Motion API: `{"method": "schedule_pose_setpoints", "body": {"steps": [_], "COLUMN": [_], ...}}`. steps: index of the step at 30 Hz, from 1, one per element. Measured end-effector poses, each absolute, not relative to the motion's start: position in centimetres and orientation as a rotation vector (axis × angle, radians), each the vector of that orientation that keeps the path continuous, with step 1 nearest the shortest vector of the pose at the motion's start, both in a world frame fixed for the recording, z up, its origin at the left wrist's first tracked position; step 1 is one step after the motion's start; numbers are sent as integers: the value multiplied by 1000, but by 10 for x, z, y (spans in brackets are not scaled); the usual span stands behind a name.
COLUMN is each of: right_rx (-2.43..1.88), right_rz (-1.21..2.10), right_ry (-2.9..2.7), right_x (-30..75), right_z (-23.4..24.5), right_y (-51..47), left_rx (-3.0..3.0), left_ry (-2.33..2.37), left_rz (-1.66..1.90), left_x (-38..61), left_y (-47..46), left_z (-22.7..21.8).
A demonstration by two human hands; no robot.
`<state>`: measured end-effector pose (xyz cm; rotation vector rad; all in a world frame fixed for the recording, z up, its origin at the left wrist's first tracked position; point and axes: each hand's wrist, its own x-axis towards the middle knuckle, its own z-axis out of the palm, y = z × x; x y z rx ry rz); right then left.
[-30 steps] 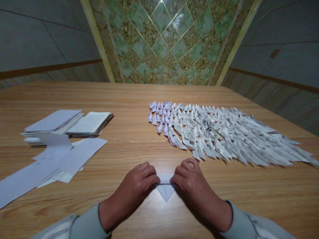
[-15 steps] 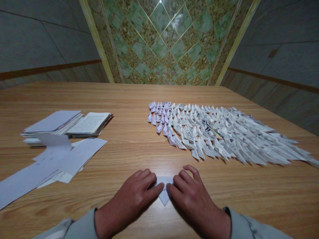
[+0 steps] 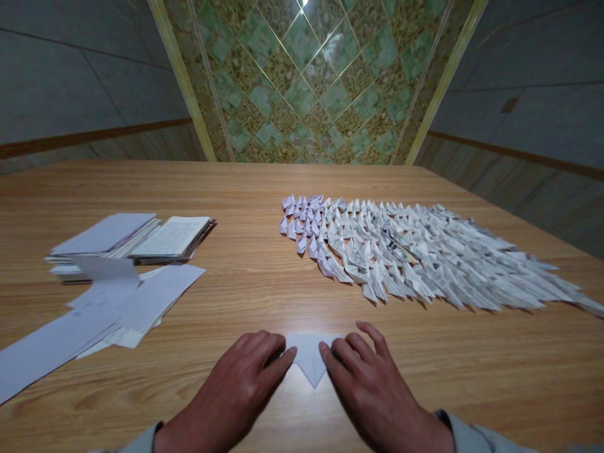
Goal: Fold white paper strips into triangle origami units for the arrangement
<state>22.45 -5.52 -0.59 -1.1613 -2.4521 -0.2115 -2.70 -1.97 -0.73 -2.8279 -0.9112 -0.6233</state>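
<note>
Workpiece: small white folded paper triangle (image 3: 309, 360), flat on the wooden surface (image 3: 245, 189) at the near edge, centred between both hands, point facing the person.
Left hand (image 3: 236, 390): palm down, fingers stretched out flat, not gripping. Fingertips (image 3: 289, 356) rest on the triangle's upper left corner.
Right hand (image 3: 372, 393): same pose, mirrored. Flat and open, with fingertips (image 3: 326, 350) on the upper right corner.
Gap: middle and lower tip of the triangle show between the two hands.
Sleeves: grey cuff visible at the right wrist, low in view. The left one is barely in frame.
Folded pieces (image 3: 415, 258): a large batch of small folded paper units in dense overlapping rows, to the right and farther back, well apart from the hands. The leftmost few look plain white to lilac; the rest are printed paper.
Paper strips (image 3: 108, 305): loose white cut sheets fanned out on the left, near the surface's edge.
Booklets (image 3: 141, 234): stack of printed pages and notebooks just behind the strips, touching them.
Backdrop: green diamond-pattern tile panel (image 3: 306, 75) between grey walls behind the surface.
</note>
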Motion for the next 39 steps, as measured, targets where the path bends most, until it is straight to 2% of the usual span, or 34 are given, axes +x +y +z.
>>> {"method": "schedule_pose_setpoints", "body": {"steps": [7,16,19,21,24,26,35,37,39], "right_rx": [-1267,-1337,-1372,-1344,-1182,-1072,-824,-806,-857], "right_rz": [-238,-56,204,578,1227,1491,1874,1882,1744], "right_ry": [-2412,-2446,-2364,-2138,-1509,-1191,-946,-1000,-1212], "right_x": [245,240,244,248,253,253,237,235,234], "right_z": [-4,6,11,15,24,29,35,33,30], "right_y": [-63,-58,-50,-43,-33,-27,-5,-1,3], "left_rx": [-2805,-3097,-3155,-3141,-3107,-3096,-3097,-3084,-3048], "left_ry": [-965,-1257,-1357,-1441,-1507,-1515,-1528,-1517,-1477], "left_rz": [-666,-864,-663,-529,-410,-359,-436,-493,-595], "left_x": [-34,-13,4,11,12,11,13,13,12], "left_y": [-23,-3,8,11,9,7,-2,-4,-4], "left_z": [-5,14,18,19,21,22,17,16,15]}}
